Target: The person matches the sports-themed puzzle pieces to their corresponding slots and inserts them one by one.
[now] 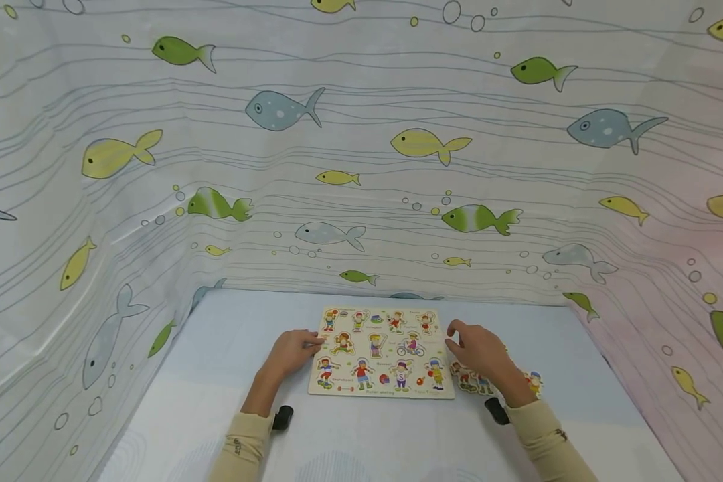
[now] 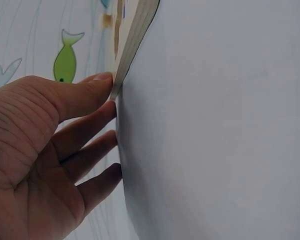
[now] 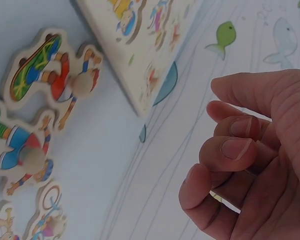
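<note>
A wooden puzzle board (image 1: 387, 365) with sports figures lies on the table. Its left edge is held by my left hand (image 1: 293, 350), thumb on the rim and fingertips just below it, as the left wrist view shows the board edge-on (image 2: 135, 42). On the other side my right hand (image 1: 478, 347) hovers beside the board's right edge, its fingers (image 3: 235, 149) loosely bent with nothing between them. Below that hand lie loose knobbed puzzle pieces, among them a skateboarder piece (image 3: 60, 75) and a figure in blue shorts (image 3: 25, 150). The right forearm partly hides these pieces in the head view.
More loose pieces (image 1: 535, 383) lie right of the right wrist. A pale tablecloth (image 1: 361, 435) covers the table. Fish-patterned sheeting (image 1: 379, 201) rises behind and at both sides. Black wrist-worn devices (image 1: 282, 418) sit at the sleeves.
</note>
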Available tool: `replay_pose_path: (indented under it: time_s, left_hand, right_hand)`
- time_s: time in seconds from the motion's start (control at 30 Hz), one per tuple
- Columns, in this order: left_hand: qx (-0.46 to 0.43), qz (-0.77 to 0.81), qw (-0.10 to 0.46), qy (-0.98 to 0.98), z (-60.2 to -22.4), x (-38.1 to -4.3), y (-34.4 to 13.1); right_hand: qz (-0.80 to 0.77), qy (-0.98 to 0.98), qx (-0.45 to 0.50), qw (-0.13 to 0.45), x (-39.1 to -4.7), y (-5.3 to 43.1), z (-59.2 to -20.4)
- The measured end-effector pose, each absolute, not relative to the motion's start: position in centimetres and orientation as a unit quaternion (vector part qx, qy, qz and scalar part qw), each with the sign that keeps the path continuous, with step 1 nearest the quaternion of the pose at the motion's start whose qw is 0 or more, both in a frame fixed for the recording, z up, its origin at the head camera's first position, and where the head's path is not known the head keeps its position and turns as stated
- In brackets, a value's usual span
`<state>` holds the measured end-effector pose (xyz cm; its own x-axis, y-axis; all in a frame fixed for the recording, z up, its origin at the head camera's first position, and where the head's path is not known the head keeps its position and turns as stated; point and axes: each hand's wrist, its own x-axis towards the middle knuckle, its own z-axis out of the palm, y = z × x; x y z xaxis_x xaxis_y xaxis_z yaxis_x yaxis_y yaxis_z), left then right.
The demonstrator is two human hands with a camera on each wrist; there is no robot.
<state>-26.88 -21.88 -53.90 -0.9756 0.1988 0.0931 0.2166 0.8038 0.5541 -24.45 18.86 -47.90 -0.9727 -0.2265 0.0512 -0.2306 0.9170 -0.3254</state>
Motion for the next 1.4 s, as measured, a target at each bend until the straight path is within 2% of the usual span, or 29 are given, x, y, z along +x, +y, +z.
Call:
replay_pose_path:
  time_s: [0.3, 1.4]
  left_hand:
    - [-0.110, -0.295, 0.015, -0.949, -54.0, -27.0, -22.0]
    - [-0.106, -0.299, 0.013, -0.948, -53.7, -26.7, -21.8]
  right_hand:
    - [0.173, -0.980, 0.094, 0.006, -24.4, 21.2, -48.6]
    - [0.177, -0.983, 0.016, -0.055, -24.9, 28.5, -51.3]
